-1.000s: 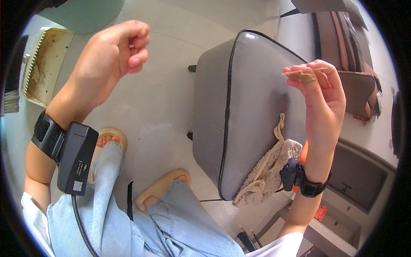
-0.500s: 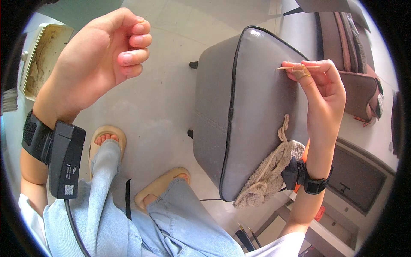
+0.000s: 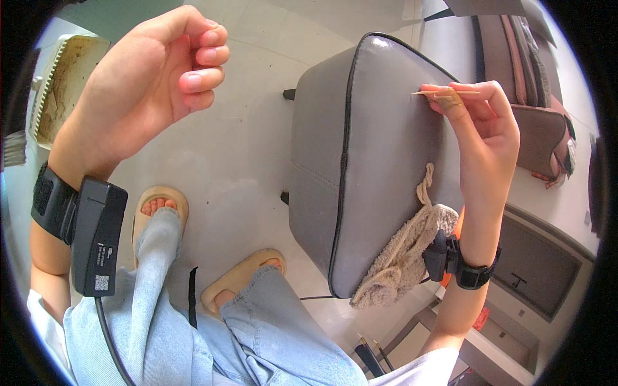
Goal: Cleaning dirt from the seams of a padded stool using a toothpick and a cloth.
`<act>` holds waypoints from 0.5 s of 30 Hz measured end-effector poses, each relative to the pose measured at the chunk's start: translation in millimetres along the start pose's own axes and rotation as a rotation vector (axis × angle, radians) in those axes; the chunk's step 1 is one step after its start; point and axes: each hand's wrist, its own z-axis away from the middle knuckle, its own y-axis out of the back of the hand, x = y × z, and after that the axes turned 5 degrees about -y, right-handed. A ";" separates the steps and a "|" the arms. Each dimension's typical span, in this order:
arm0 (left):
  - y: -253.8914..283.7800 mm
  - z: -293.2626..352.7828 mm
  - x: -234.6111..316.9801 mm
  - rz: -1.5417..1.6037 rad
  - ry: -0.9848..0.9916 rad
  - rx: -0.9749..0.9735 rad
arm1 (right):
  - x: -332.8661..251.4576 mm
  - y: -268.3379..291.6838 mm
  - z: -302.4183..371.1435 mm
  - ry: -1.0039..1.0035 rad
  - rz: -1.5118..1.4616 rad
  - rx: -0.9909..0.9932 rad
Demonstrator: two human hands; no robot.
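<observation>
Big grey padded stool (image 3: 380, 174) here, black piping, 2 dark feet showing | dirty dustpan (image 3: 71, 83), far left | beige cloth (image 3: 399, 260) draped at the stool's near edge | left hand (image 3: 151, 80) up, fingers loosely curled | right hand (image 3: 483, 128) pinching a toothpick (image 3: 466, 92) in its fingertips, above the stool

On my feed, the stick (image 3: 468, 92) shows pale straw. I read the stool (image 3: 393, 141) as grey, its piping (image 3: 343, 161) black, and the cloth (image 3: 396, 260) as beige. The jeans (image 3: 154, 321) look faded light blue, the slippers (image 3: 241, 275) an even tan. I see a cream dustpan (image 3: 64, 93) (its inside mottled brown), solid black wrist straps (image 3: 51, 202) and a floor (image 3: 238, 161) of pale grey.
</observation>
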 end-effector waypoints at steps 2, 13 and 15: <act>0.2 1.0 -0.3 -0.003 -0.002 0.003 | -1.9 -1.3 0.3 -0.002 0.040 -0.008; 0.5 1.2 -2.4 0.001 0.000 -0.014 | 0.9 -1.0 0.8 0.014 0.009 0.003; -1.5 0.9 -3.2 -0.005 -0.001 -0.003 | 0.8 -0.7 0.9 0.009 0.008 0.004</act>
